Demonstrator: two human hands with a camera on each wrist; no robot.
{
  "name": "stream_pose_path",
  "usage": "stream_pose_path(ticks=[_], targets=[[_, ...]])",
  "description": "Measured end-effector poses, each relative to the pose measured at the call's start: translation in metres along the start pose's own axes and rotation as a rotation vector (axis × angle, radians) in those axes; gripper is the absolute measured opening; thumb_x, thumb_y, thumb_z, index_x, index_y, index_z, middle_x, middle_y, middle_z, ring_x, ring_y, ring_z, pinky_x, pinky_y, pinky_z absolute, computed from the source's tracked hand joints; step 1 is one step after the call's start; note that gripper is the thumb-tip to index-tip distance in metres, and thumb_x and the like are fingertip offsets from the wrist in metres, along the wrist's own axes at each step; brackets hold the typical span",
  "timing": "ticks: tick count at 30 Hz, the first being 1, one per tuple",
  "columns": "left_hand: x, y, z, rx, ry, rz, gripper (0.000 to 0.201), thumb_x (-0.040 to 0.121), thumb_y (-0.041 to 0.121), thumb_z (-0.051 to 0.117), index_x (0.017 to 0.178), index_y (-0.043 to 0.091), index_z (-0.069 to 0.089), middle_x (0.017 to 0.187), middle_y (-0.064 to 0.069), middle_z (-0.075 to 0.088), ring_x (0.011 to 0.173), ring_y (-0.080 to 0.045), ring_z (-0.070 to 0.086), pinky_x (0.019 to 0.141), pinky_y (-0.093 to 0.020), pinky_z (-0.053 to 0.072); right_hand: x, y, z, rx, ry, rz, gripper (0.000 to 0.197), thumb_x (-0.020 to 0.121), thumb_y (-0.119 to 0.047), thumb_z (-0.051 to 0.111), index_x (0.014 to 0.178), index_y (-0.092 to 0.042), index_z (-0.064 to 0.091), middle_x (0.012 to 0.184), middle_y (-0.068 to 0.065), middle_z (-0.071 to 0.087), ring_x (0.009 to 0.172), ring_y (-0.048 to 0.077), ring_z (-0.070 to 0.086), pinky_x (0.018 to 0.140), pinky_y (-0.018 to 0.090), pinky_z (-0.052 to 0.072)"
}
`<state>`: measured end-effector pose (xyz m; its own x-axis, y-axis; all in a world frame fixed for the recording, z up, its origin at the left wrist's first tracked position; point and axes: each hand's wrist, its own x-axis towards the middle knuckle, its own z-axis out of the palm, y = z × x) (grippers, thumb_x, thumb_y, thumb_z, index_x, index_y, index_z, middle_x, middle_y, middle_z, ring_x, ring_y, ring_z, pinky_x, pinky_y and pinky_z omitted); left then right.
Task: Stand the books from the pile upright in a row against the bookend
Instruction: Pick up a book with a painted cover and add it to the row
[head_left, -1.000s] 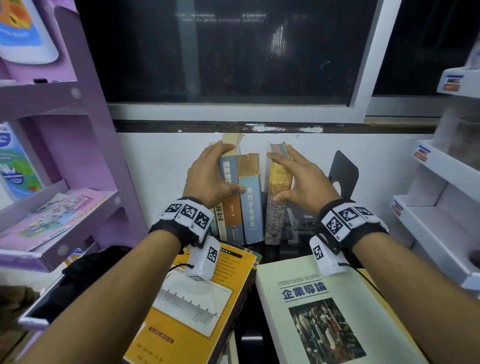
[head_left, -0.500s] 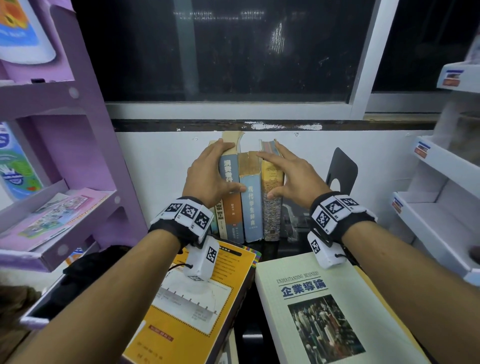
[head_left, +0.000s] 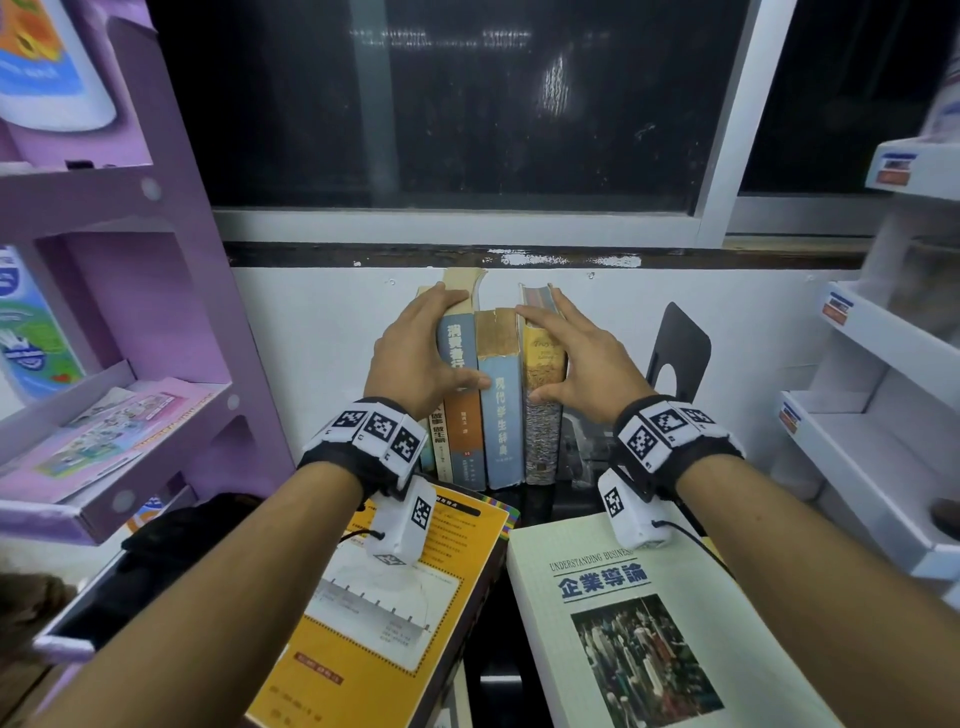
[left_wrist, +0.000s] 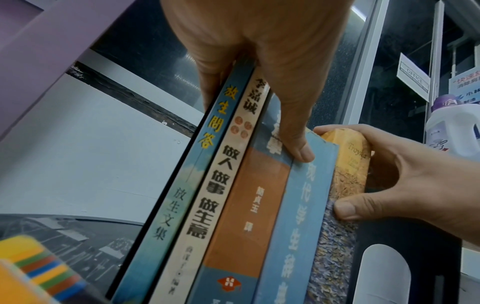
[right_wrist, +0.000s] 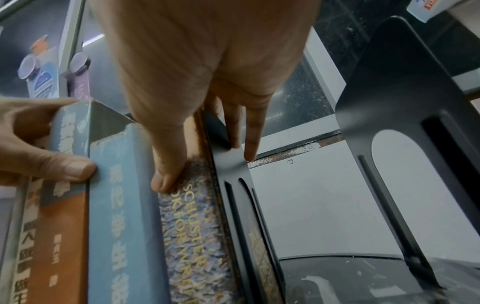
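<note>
Several books stand upright in a tight row against the white wall. My left hand (head_left: 447, 343) grips the row's left end, fingers behind the thin books and thumb on the blue-orange spine (head_left: 462, 431). A light blue book (head_left: 501, 415) comes after it. My right hand (head_left: 545, 348) pinches the last book, yellow with a patterned spine (head_left: 543, 431); its thumb (right_wrist: 166, 183) lies on the spine, its fingers on a black plate (right_wrist: 233, 164) against the cover. The black bookend (head_left: 678, 353) stands apart on the right. A yellow book (head_left: 384, 613) and a pale green book (head_left: 649, 623) lie flat in front.
A purple shelf unit (head_left: 130, 312) with leaflets rises on the left. White shelves (head_left: 883, 415) stand on the right. Behind the row are the wall, a dark sill (head_left: 363, 255) and a window. A black object (head_left: 171, 530) lies at the left front.
My right hand has slid the yellow patterned book to the left, closing the gap to the light blue book. The left hand has kept its hold on the row.
</note>
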<state>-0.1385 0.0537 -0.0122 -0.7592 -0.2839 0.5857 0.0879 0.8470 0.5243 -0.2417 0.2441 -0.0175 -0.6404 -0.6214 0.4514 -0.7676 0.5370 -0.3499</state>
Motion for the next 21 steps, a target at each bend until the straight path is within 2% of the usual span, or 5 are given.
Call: stream_pose_path(ticks=[5, 10, 13, 17, 21], targets=[[-0.001, 0.001, -0.001, 0.02, -0.005, 0.0, 0.092, 0.052, 0.04, 0.09, 0.131, 0.027, 0.045, 0.136, 0.006, 0.048, 0.122, -0.016, 0.048, 0.101, -0.046, 0.044, -0.003, 0.001, 0.004, 0.061, 0.025, -0.015, 0.103, 0.07, -0.022, 0.085, 0.148, -0.045, 0.021, 0.162, -0.004, 0.006, 0.132, 0.022, 0.046, 0.096, 0.03, 0.049], [0.0, -0.003, -0.001, 0.02, -0.015, -0.028, 0.096, 0.053, 0.039, 0.091, 0.135, 0.026, 0.043, 0.146, 0.003, 0.036, 0.134, -0.016, 0.036, 0.108, -0.043, 0.035, -0.004, 0.002, 0.0, 0.107, 0.008, 0.003, 0.105, 0.071, -0.02, 0.084, 0.15, -0.042, 0.019, 0.162, -0.003, 0.009, 0.137, 0.02, 0.04, 0.095, 0.02, 0.04], [-0.004, -0.009, -0.004, -0.006, -0.009, -0.033, 0.099, 0.053, 0.034, 0.092, 0.138, 0.024, 0.041, 0.15, -0.001, 0.032, 0.138, -0.017, 0.031, 0.11, -0.036, 0.032, -0.006, 0.003, -0.003, 0.136, -0.027, 0.016, 0.106, 0.072, -0.019, 0.084, 0.151, -0.04, 0.017, 0.162, -0.001, 0.009, 0.137, 0.021, 0.04, 0.101, 0.025, 0.041], [-0.012, -0.011, -0.009, -0.064, -0.019, -0.036, 0.102, 0.056, 0.024, 0.091, 0.142, 0.018, 0.036, 0.148, -0.005, 0.036, 0.138, -0.021, 0.032, 0.113, -0.042, 0.032, -0.007, 0.0, -0.009, 0.171, -0.065, 0.067, 0.101, 0.072, -0.022, 0.084, 0.151, -0.037, 0.021, 0.161, 0.001, 0.013, 0.14, 0.021, 0.035, 0.112, 0.037, 0.036], [-0.018, -0.007, -0.014, -0.097, -0.047, -0.068, 0.099, 0.061, 0.02, 0.089, 0.142, 0.019, 0.033, 0.141, -0.002, 0.043, 0.13, -0.02, 0.042, 0.107, -0.044, 0.04, -0.01, -0.007, -0.015, 0.162, -0.092, 0.114, 0.095, 0.075, -0.024, 0.081, 0.15, -0.035, 0.025, 0.16, 0.002, 0.02, 0.138, 0.022, 0.04, 0.113, 0.036, 0.034]])
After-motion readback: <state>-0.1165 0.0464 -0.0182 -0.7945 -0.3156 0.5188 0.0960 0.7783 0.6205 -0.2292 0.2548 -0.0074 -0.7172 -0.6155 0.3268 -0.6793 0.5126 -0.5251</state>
